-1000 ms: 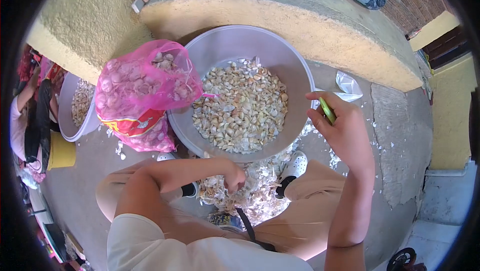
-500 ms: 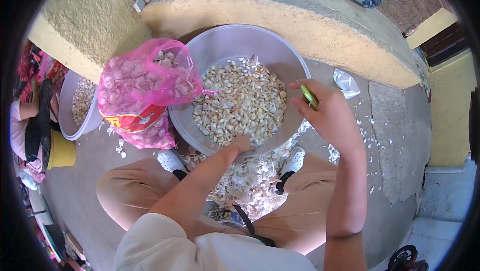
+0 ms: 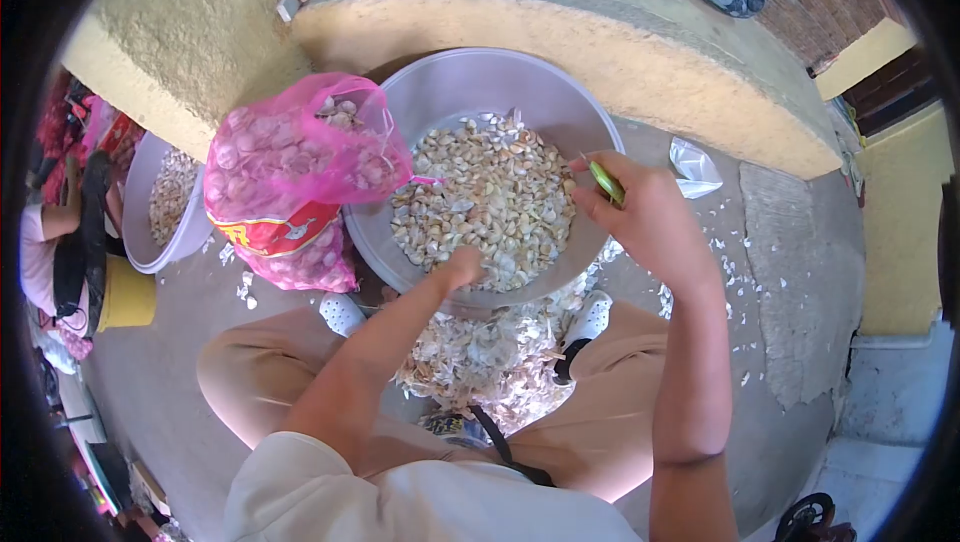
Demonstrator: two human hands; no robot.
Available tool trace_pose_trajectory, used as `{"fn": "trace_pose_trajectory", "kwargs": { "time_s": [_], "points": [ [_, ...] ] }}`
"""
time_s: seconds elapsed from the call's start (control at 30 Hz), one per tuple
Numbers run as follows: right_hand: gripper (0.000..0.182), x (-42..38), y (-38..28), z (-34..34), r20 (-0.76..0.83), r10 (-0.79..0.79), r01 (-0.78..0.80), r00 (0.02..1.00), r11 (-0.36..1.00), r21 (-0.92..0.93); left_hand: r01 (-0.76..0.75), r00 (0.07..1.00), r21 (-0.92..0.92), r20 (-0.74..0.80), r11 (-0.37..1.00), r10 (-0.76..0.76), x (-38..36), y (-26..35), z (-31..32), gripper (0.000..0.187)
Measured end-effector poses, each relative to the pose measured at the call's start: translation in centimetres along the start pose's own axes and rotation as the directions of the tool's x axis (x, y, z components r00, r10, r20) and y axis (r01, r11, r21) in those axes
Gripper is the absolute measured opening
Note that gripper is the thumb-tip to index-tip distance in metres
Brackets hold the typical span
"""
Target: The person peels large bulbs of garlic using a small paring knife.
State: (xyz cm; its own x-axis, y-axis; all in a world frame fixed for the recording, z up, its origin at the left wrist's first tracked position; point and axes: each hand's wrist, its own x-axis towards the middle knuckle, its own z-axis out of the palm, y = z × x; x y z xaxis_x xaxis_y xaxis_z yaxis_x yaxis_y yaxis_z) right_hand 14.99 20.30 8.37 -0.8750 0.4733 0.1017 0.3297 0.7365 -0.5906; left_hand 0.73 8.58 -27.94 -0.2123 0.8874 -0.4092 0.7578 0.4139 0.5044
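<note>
A wide grey-lavender tub (image 3: 590, 127) in front of me holds a heap of garlic cloves (image 3: 490, 192). My left hand (image 3: 463, 267) is down at the near edge of the heap, touching the cloves; its fingertips are hidden. Above the tub's right rim, my right hand (image 3: 645, 207) is closed around a small knife with a green handle (image 3: 606, 184). The blade looks thin and points up and left. Left of the tub stands a pink mesh bag (image 3: 270, 162) full of garlic bulbs, its top drooping over the rim.
Garlic skins (image 3: 490, 357) lie piled between my feet and scatter rightward. A second tub of cloves (image 3: 150, 242), a yellow bucket (image 3: 128, 294) and a seated person (image 3: 60, 252) are at left. Behind the tub runs a low curved wall (image 3: 560, 42). A plastic sheet (image 3: 694, 167) lies right.
My left hand has moved left and slightly up along the near edge of the cloves. My right hand, still holding the knife, has shifted a little left.
</note>
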Motion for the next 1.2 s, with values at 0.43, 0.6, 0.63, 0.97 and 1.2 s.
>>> {"fn": "trace_pose_trajectory", "kwargs": {
  "time_s": [0.43,0.6,0.63,0.97,1.2],
  "points": [
    [0.024,0.3,-0.6,0.4,0.038,-0.018,0.019,0.999,1.000,-0.025,0.008,0.920,-0.546,0.332,0.838,0.208,-3.7,2.4,-8.0,0.024],
    [0.023,0.2,-0.1,0.8,0.051,-0.024,0.026,0.998,0.999,-0.038,-0.100,0.429,-0.382,0.817,0.919,0.386,-7.0,6.7,-4.4,0.044],
    [0.023,0.2,0.0,0.9,0.054,-0.031,0.033,0.998,0.999,-0.030,-0.162,0.301,-0.256,0.907,0.953,0.294,-7.5,7.8,-3.3,0.053],
    [0.023,-0.3,0.2,0.7,0.049,-0.030,0.030,0.998,1.000,-0.004,-0.160,0.957,-0.050,0.238,0.986,0.167,0.7,1.0,-1.5,0.030],
    [0.024,-0.1,-0.3,-0.1,0.088,0.041,-0.040,0.995,0.999,-0.023,-0.089,0.970,0.137,0.238,0.987,0.055,2.2,-0.5,6.5,0.023]
  ]
}}
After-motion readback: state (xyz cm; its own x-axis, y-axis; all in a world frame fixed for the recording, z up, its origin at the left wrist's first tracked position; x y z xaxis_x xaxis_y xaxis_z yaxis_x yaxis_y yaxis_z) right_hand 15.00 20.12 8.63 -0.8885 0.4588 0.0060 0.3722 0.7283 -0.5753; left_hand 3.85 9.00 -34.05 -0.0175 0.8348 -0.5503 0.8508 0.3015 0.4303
